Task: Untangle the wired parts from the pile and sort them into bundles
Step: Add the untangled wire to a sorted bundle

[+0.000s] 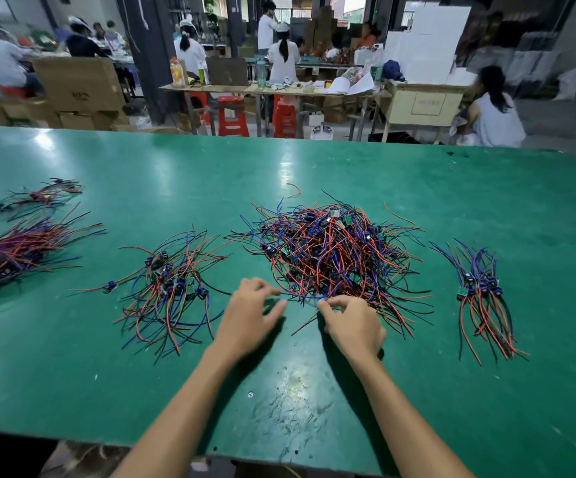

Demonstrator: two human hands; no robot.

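A big tangled pile [335, 253] of red, blue and black wires with small green boards lies in the middle of the green table [314, 391]. Both my hands are at its near edge. My left hand [250, 313] pinches a blue wire [300, 295] that runs across to my right hand [352, 322], which pinches the same wire's other end. A loose smaller heap [172, 291] lies left of my left hand. A tidy bundle [483, 298] with its wires laid parallel lies to the right.
Two more bundles lie at the far left, a large one [14, 253] and a thin one [41, 196]. A single red wire [295, 190] lies behind the pile. Beyond the table's far edge are red stools [231, 115], cardboard boxes and people at other benches.
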